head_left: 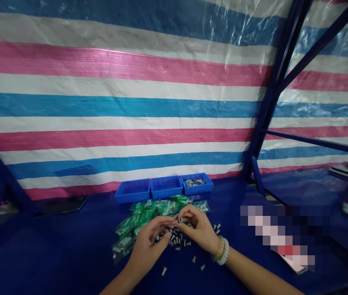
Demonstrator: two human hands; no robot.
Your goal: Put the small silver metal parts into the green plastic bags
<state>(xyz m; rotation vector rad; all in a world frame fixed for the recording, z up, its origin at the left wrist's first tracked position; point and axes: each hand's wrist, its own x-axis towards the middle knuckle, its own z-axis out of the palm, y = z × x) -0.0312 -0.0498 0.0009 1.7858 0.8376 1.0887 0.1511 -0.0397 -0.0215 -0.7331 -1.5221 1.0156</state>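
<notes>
My right hand [197, 227], with bracelets [222, 250] at the wrist, pinches a small metal screw [180, 220] between thumb and fingers. To its left, my left hand [151, 241] has its fingers curled over the pile, thumb near the fingertips; what it holds, if anything, is too small to make out. The fingertips of both hands nearly meet. Under and between them lies a heap of short metal screws [177, 241]. Green and clear plastic bags [141, 215] of metal parts spread behind and left of the hands.
Three blue bins stand in a row behind the bags: left bin [133, 191], middle bin [166, 187], and right bin [197, 184] holding metal parts. Loose screws [164, 271] lie on the blue tabletop [78, 250]. A dark flat object [65, 206] rests back left. Blue frame posts [264, 110] flank the table.
</notes>
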